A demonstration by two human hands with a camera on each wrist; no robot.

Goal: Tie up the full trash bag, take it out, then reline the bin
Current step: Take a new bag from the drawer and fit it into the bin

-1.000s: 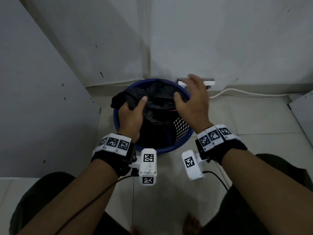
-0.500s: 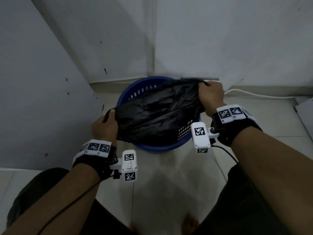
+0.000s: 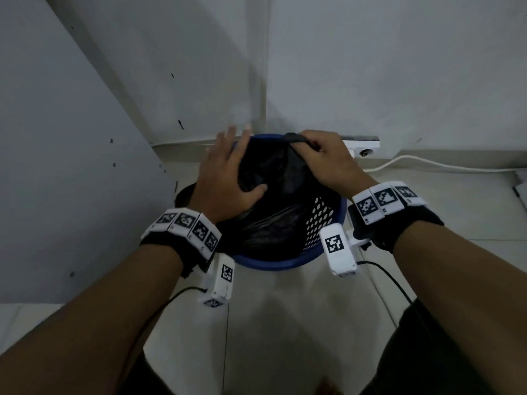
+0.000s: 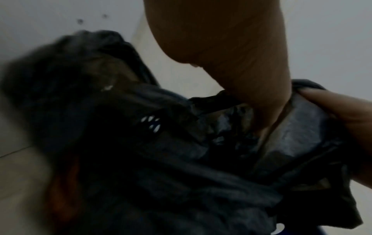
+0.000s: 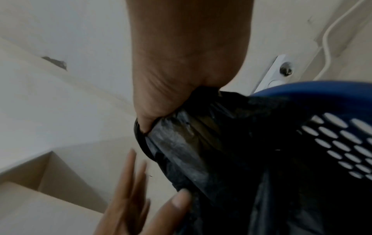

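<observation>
Head view, bin: a blue perforated bin point(image 3: 319, 223) is seen standing on a pale tiled floor point(image 3: 285, 323) in the far corner of two white walls, with a black trash bag point(image 3: 273, 178) inside it.
Head view, right hand: the right hand point(image 3: 328, 161) is curled round a gathered neck of the bag at the far rim, apparently so the mouth is kept bunched for tying.
Head view, left hand: the left hand point(image 3: 225, 178) is laid flat on the bag's left side, fingers spread and straight, thumb pressed into the plastic, probably so the bag is steadied or squeezed down.
Head view, surroundings: a white socket strip point(image 3: 362, 146) and a white cable point(image 3: 442, 163) are seen on the floor just beyond the bin, to the right.
Left wrist view, bag: crumpled black plastic point(image 4: 181, 159) fills the frame, blurred; bin holes show through in one spot.
Left wrist view, thumb: a thumb point(image 4: 340, 108) is pressed on the plastic at the right edge.
Right wrist view, grip: the bag's neck point(image 5: 181, 135) is clenched under the right palm point(image 5: 181, 63), beside the bin's wall point(image 5: 342, 143).
Right wrist view, left fingers: the straight left fingers point(image 5: 128, 182) are seen near and left of the bag.
Judgement: the tying appears only begun; no knot is visible.
</observation>
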